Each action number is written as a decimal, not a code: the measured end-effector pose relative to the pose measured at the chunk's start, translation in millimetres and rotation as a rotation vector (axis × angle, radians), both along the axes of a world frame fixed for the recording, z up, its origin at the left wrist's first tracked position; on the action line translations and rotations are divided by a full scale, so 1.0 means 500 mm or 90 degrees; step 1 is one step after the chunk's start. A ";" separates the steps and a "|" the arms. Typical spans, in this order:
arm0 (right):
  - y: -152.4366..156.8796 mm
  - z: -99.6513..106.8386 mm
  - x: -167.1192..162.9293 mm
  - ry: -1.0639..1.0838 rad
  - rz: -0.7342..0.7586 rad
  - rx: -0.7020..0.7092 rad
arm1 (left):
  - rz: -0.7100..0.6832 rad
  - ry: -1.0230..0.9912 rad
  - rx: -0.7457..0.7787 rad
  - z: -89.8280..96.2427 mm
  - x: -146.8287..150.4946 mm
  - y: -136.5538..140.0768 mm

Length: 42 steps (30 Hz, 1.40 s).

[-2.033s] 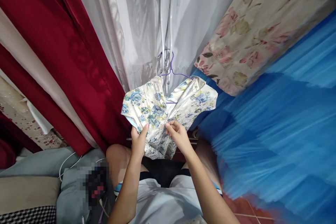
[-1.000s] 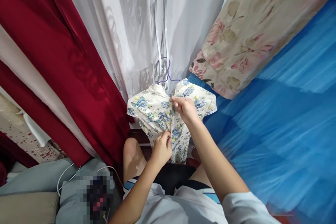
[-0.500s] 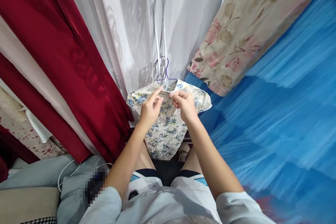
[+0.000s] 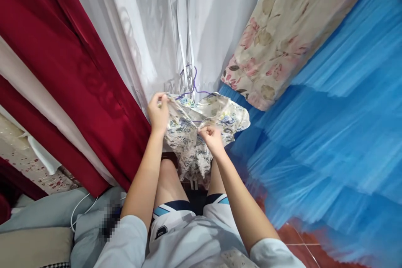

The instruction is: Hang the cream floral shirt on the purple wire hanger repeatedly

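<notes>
A white blouse with a blue and yellow floral print hangs in front of my knees on a purple hanger. My left hand grips the blouse at its left shoulder, thumb and fingers closed on the cloth. At the front of the neckline, my right hand pinches the fabric edge. The neck opening is stretched wide between the two hands, so part of the hanger's lower bar shows inside it. The lower blouse is bunched and slightly blurred.
White straps hang down to the hanger before a white curtain. Dark red drapes fall at the left. A pink floral cloth and blue tulle are at the right. Grey cushions lie at lower left; red tiles show at lower right.
My left hand has moved left from the neckline to the blouse's shoulder and taken hold there. My right hand has pulled the neckline lower, and the neck opening has widened.
</notes>
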State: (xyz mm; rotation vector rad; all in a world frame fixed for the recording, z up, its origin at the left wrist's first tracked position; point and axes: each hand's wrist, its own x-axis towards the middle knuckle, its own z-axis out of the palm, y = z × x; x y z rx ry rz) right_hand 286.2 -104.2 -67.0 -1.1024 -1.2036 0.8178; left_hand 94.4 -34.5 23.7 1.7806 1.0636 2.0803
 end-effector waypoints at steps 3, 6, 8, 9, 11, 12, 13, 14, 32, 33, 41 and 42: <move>-0.029 -0.020 -0.002 0.015 0.023 -0.007 | -0.001 -0.246 -0.129 -0.037 -0.077 0.066; -0.054 -0.028 -0.009 0.038 0.050 -0.013 | -0.030 -0.497 -0.308 -0.106 -0.107 0.091; -0.062 -0.037 -0.008 0.049 0.053 -0.016 | -0.048 -0.539 -0.361 -0.164 -0.092 0.079; -0.063 -0.044 -0.004 0.047 0.044 -0.021 | -0.061 -0.544 -0.381 -0.192 -0.078 0.065; -0.062 -0.062 0.013 0.032 0.014 -0.044 | -0.096 -0.550 -0.419 -0.246 -0.041 0.028; -0.061 -0.072 0.025 0.022 -0.001 -0.059 | -0.120 -0.548 -0.433 -0.267 -0.021 0.005; -0.061 -0.081 0.039 0.013 -0.013 -0.072 | -0.150 -0.545 -0.445 -0.284 0.000 -0.019; -0.063 -0.088 0.053 -0.003 -0.019 -0.084 | -0.180 -0.540 -0.454 -0.295 0.020 -0.045; -0.188 -0.018 0.110 -0.060 0.223 -0.038 | -0.662 0.170 -0.397 -0.249 0.143 -0.248; -0.194 -0.018 0.126 -0.071 0.212 -0.045 | -0.669 0.221 -0.427 -0.264 0.139 -0.253; -0.150 0.017 0.242 -0.358 0.162 0.063 | -0.302 0.574 -0.250 -0.301 0.026 -0.175; -0.133 0.024 0.250 -0.358 0.129 0.082 | -0.258 0.597 -0.245 -0.303 -0.003 -0.154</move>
